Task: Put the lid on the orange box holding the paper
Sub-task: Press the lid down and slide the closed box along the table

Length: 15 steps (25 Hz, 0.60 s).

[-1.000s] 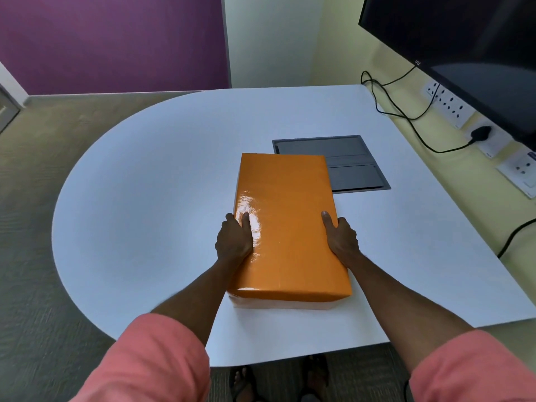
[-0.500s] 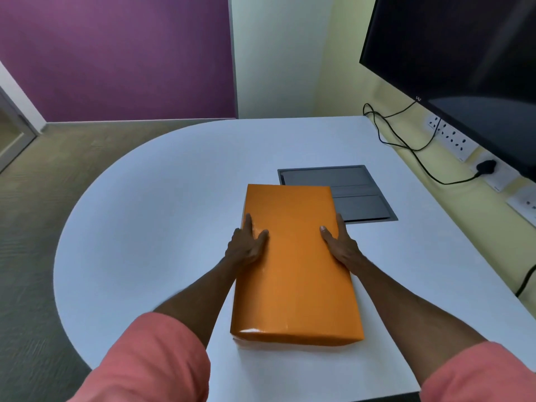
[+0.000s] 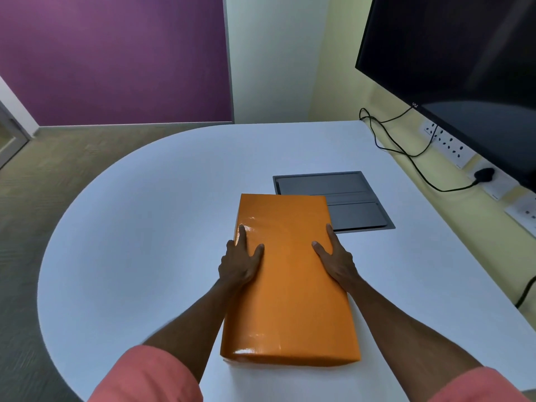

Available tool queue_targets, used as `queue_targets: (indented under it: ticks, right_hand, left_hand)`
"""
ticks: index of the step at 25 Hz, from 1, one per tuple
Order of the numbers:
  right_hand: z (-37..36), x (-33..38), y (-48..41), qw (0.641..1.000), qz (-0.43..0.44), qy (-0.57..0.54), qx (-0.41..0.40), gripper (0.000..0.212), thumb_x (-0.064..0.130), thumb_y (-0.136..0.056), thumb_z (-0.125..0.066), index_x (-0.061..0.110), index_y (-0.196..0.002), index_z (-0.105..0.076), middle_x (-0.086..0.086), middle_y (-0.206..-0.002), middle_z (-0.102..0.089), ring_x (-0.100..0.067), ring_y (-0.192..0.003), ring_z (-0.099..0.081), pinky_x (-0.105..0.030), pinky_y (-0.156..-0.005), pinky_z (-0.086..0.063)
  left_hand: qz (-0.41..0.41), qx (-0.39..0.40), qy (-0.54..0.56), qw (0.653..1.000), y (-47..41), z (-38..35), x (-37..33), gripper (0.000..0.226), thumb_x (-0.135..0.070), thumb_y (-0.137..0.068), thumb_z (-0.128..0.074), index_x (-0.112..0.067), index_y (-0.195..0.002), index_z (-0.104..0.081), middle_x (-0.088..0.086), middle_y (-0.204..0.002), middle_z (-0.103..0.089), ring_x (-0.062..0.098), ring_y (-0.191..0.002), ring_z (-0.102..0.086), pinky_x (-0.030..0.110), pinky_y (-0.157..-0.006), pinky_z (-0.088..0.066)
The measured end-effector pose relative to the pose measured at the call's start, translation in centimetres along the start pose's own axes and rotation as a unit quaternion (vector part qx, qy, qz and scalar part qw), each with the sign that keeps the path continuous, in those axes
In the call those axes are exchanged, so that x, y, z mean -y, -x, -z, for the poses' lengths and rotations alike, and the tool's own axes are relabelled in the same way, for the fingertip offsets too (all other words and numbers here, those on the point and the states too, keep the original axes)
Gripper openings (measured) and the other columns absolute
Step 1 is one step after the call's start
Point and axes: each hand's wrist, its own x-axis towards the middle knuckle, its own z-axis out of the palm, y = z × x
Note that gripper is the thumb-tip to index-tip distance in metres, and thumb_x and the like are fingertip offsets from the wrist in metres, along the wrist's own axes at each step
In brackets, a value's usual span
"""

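The glossy orange lid (image 3: 290,285) lies flat over the orange box on the white table (image 3: 145,227), its long side running away from me. The lid hides almost all of the box, and the paper inside is out of sight. My left hand (image 3: 239,264) clasps the lid's left long edge, thumb and forefinger stretched out on top. On the right long edge my right hand (image 3: 338,262) holds it the same way. Both hands sit around the middle of the lid's length.
A dark grey panel (image 3: 348,204) set into the table lies just behind the lid, partly covered by its far right corner. A black screen (image 3: 464,68) hangs on the right wall above sockets (image 3: 446,146) and black cables (image 3: 406,152). The table's rounded edge curves at the left.
Both hands have slid forward along the lid's long edges and their fingers have stretched out. The lid has settled lower over the box. The view has tilted upward.
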Motion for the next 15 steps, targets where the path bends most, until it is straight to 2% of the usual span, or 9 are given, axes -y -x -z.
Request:
queue_targets:
  ticks: [6, 11, 15]
  right_hand:
    - [0.3, 0.5, 0.8, 0.999, -0.013, -0.042, -0.002, 0.074, 0.052, -0.093, -0.047, 0.037, -0.152, -0.004, -0.012, -0.155, -0.034, -0.039, -0.134, -0.042, -0.054, -0.11, -0.036]
    - [-0.7, 0.6, 2.3, 0.995, -0.027, -0.09, -0.017, 0.074, 0.049, -0.094, -0.048, 0.038, -0.152, -0.004, -0.01, -0.154, -0.035, -0.036, -0.134, -0.042, -0.048, -0.111, -0.037]
    - [-1.4, 0.8, 2.9, 0.995, -0.029, -0.094, -0.012, 0.073, 0.048, -0.095, -0.047, 0.036, -0.152, -0.002, -0.01, -0.155, -0.033, -0.036, -0.135, -0.041, -0.048, -0.111, -0.036]
  left_hand:
    - [-0.007, -0.025, 0.076, 0.997, 0.0, 0.7, -0.1, 0.08, -0.061, -0.085, -0.053, -0.029, -0.152, -0.021, 0.009, -0.143, -0.051, 0.034, -0.129, -0.05, 0.052, -0.105, -0.04]
    - [-0.032, 0.003, 0.056, 0.998, -1.2, 2.5, -0.3, 0.084, -0.058, -0.086, -0.055, -0.024, -0.154, -0.019, 0.012, -0.149, -0.044, 0.036, -0.134, -0.046, 0.053, -0.108, -0.04]
    - [-0.04, 0.015, 0.057, 0.997, -1.1, 2.8, 0.2, 0.084, -0.057, -0.087, -0.055, -0.023, -0.154, -0.017, 0.012, -0.151, -0.041, 0.036, -0.136, -0.043, 0.054, -0.11, -0.038]
